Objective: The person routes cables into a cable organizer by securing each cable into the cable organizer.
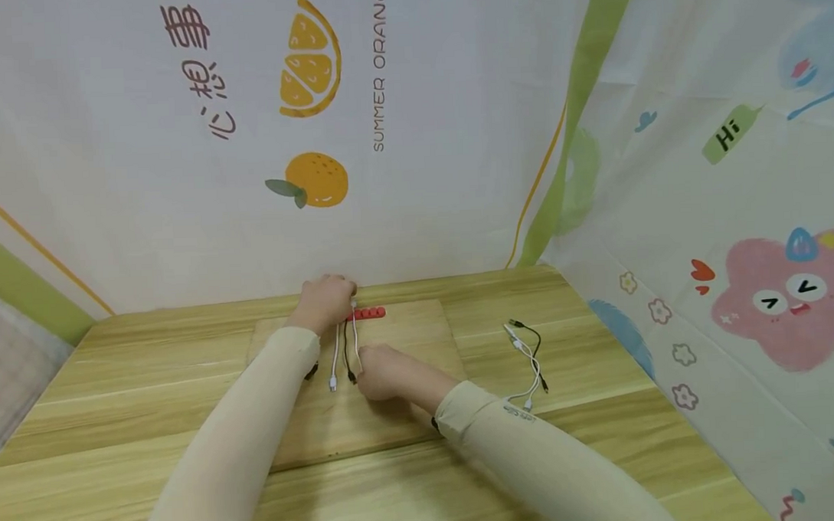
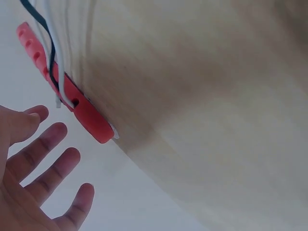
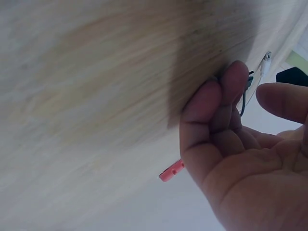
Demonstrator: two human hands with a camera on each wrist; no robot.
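Note:
A red cable holder (image 1: 369,313) with a row of round slots lies at the far edge of a wooden board (image 1: 395,437). White and black cables (image 2: 53,53) run through its slots. Just beyond the holder is my left hand (image 1: 325,302), its fingers straight and spread beside the slots in the left wrist view. My right hand (image 1: 383,373) is low over the board, fingers curled and thumb apart from the fingertips that show. A white cable (image 1: 355,335) runs from the holder down to these fingers, its lower end hidden; I cannot tell whether they pinch it.
To the right of the board, several loose white and black cables (image 1: 531,360) lie on the wood-grain table (image 1: 601,407). Left of the right hand, a white plug (image 1: 333,383) and a black plug (image 1: 351,376) rest on the board. A printed curtain (image 1: 422,214) stands behind.

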